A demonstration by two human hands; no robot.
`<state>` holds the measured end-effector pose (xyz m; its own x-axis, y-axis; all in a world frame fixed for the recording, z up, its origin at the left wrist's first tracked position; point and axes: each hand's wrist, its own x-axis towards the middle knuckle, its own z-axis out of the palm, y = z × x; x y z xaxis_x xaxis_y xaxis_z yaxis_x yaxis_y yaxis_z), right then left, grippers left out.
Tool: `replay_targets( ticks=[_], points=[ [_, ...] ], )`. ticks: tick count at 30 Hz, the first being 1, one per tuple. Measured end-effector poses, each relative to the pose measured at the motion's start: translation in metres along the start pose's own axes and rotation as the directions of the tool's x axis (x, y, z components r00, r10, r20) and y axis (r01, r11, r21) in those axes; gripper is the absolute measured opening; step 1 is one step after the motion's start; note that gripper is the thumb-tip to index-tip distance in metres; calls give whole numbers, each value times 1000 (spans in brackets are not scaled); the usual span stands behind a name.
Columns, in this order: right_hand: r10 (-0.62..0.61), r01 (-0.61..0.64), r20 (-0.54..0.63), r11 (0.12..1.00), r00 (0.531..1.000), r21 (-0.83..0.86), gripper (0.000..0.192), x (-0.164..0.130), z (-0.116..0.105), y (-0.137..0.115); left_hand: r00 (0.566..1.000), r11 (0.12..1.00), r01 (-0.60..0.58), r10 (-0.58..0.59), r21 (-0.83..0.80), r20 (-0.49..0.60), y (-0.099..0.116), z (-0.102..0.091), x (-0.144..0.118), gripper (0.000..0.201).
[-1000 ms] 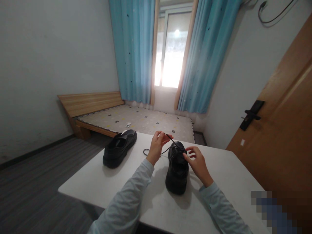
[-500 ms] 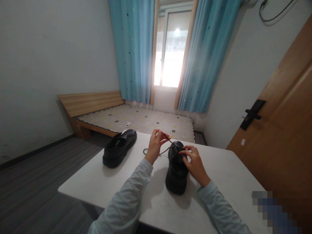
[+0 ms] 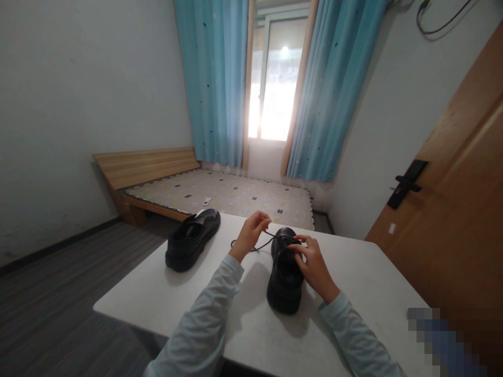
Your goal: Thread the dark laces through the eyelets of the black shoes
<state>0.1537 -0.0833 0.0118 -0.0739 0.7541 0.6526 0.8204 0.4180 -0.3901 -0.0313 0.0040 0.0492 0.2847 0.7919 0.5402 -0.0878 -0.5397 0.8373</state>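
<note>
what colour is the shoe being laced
Black, lace too; the shoe shows best in the head view.

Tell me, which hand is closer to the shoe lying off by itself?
Left. The left hand pinches the lace just right of the lone shoe; the right hand sits farther right, across the laced shoe.

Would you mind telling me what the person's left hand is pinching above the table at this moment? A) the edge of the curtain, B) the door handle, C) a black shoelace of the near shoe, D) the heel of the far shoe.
C: the left hand pinches the black shoelace, which runs to the near shoe, while the right hand rests on that shoe's lacing.
</note>
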Motion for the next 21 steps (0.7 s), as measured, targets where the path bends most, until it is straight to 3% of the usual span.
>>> replay_targets(
  ticks=[4,9,21],
  points=[
    [-9,9,9,1000,1000,-2,25,1,0,0,978,970,-19,-32,241,206,-3,-2,-3,18],
    [-29,30,23,999,999,-28,17,3,0,-1,939,926,-114,-17,360,342,-12,-2,-5,13],
    [-2,7,67,997,998,-76,16,7,6,0,936,897,-116,-45,427,349,-14,2,-8,8]
  ],
)
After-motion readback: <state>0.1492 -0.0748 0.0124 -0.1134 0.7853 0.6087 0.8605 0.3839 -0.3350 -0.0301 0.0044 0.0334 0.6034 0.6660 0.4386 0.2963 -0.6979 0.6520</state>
